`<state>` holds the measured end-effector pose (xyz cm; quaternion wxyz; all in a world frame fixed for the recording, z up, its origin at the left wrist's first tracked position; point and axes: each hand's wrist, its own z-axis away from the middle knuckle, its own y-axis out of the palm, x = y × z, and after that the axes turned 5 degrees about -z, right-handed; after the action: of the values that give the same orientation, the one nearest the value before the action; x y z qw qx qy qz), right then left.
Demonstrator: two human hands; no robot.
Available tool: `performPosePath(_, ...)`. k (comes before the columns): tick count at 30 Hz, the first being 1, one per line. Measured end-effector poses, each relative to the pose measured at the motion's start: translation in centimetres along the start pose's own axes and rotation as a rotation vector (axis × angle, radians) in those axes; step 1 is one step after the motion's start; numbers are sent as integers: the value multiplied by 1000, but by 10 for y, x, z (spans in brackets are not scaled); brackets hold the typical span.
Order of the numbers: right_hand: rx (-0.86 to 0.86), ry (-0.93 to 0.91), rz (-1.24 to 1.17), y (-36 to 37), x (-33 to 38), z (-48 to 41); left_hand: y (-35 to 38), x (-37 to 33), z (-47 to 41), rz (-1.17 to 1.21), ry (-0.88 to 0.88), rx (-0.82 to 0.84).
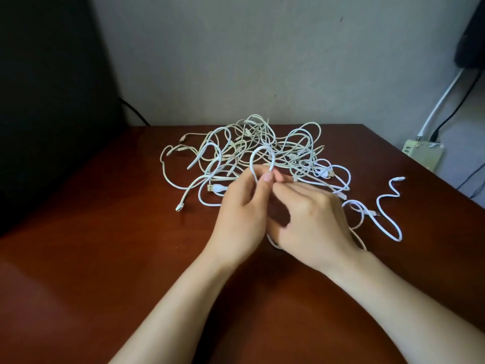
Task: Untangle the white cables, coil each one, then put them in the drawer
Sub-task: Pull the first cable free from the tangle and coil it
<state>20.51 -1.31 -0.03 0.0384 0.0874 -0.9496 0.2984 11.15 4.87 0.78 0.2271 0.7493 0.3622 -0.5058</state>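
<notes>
- Cable (263,147) arches up in a loop at the near edge of the tangle (246,145), mid worktop (131,232)
- Left hand (241,206) pinches the loop, thumb against forefinger
- Right hand (309,222), fingers curled, grips the same cable just beside it
- Bare worktop lies near and to the left; wall (236,61) behind the tangle

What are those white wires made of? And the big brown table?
The white cables look like soft plastic or rubber with a smooth matte skin: they bend in springy loops, like the one the left hand pinches. Metal inside is likely, but hidden. The table looks like reddish-brown wood or a wood-look coating, polished: it shines softly.
</notes>
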Motion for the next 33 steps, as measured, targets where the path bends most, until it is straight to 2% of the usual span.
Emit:
performPosePath(3,135,-11,-92,2,-1,2,-10,-2,-5,5,8,-22)
performPosePath(5,148,47,-152,4,-4,1,-18,-3,-9,19,23,-51)
performPosePath(7,117,160,-225,3,-11,0,-26,-6,-12,139,32,-53)
performPosePath(9,79,286,-299,1,-17,-2,-30,-10,-13,293,34,-5)
performPosePath(12,57,479,-429,-2,-22,-5,-34,-14,-11,406,0,87)
performPosePath(17,258,677,-628,3,-26,-4,-37,-16,-9,520,-68,243)
performPosePath(20,309,699,-746,4,-21,-5,-39,-17,-8,517,-76,256)
performPosePath(24,266,717,-832,-2,-18,-9,-43,-17,-11,351,-128,128)
performPosePath(29,144,657,-728,-9,-17,-8,-44,-6,-17,201,-168,-51)
performPosePath(33,92,537,-642,-12,-16,-6,-43,0,-17,148,-168,-50)
